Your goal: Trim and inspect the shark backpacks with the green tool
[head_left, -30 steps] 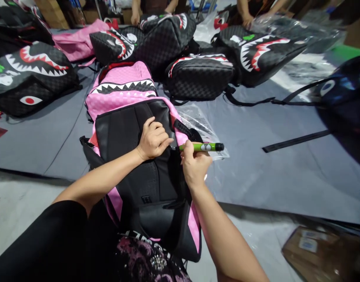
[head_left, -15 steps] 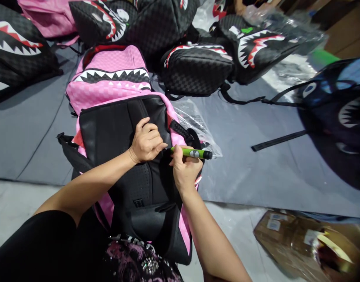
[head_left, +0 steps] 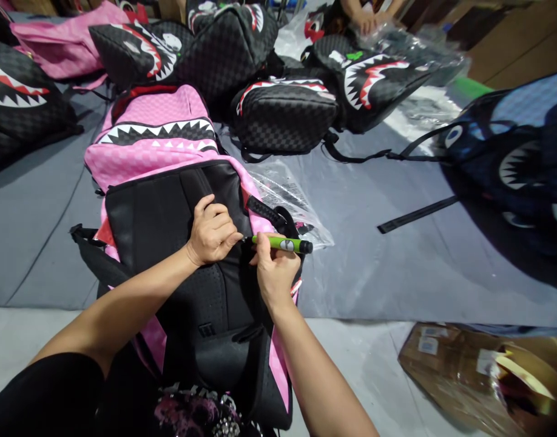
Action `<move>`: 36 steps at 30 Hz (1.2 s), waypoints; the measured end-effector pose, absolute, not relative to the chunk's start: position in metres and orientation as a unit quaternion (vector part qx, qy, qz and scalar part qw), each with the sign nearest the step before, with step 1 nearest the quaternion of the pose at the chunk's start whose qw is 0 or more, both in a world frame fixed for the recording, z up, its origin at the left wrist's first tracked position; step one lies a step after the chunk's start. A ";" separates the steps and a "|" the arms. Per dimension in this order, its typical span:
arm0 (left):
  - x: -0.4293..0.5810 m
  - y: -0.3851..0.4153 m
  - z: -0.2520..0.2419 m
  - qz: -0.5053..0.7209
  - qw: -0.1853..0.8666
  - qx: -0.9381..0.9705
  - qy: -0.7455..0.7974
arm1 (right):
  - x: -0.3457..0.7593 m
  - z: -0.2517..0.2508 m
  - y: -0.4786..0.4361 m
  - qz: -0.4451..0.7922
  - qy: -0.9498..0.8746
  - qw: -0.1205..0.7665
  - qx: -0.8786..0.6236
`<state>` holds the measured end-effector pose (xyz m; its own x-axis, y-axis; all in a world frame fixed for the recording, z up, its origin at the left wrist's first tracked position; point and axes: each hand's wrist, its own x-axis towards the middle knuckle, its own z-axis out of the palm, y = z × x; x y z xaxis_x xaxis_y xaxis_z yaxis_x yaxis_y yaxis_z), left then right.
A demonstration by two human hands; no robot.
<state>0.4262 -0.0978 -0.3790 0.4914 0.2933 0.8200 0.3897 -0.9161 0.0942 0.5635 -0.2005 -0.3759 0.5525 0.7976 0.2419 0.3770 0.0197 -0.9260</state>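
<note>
A pink backpack lies with its black padded back panel [head_left: 155, 224] facing up in front of me. My left hand [head_left: 212, 230] rests on this panel with fingers curled, thumb pressed toward the pen tip; it seems to pinch the black material, though the grip is partly hidden. A green marker [head_left: 285, 244] with a black rear end sits in my right hand [head_left: 278, 270], pointing left, its tip close by the left thumb. Directly beyond the panel is pink checked fabric with a shark-mouth print [head_left: 158, 136]. A black strap [head_left: 264, 209] curls by the right side.
Several black checked shark-mouth bags [head_left: 283, 115] stand along the back of the grey cloth [head_left: 351, 261]. A dark blue shark backpack [head_left: 510, 152] is on the right, its straps reaching left. Clear plastic [head_left: 290, 188] lies beside the pink backpack. A cardboard box [head_left: 446, 364] sits lower right. Another person's hands [head_left: 364, 21] show at the top.
The view has shifted, so the bags appear further left and the front ones lower. Both hands keep their places on the backpack, the marker still in the right one.
</note>
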 end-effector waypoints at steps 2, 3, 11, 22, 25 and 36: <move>0.427 -0.097 -0.379 -0.468 0.056 -0.860 -0.195 | 0.564 -0.377 -0.200 0.179 -0.441 0.566 -0.673; 0.427 -0.097 -0.379 -0.472 0.059 -0.858 -0.191 | 0.564 -0.378 -0.200 0.172 -0.443 0.564 -0.675; 0.428 -0.096 -0.379 -0.484 0.057 -0.855 -0.178 | 0.564 -0.381 -0.200 0.162 -0.441 0.572 -0.673; 0.429 -0.096 -0.379 -0.477 0.059 -0.859 -0.179 | 0.565 -0.382 -0.200 0.158 -0.456 0.563 -0.671; 0.429 -0.096 -0.380 -0.475 0.060 -0.859 -0.183 | 0.566 -0.382 -0.200 0.165 -0.457 0.563 -0.669; 0.430 -0.096 -0.381 -0.464 0.060 -0.861 -0.201 | 0.569 -0.377 -0.200 0.166 -0.469 0.530 -0.686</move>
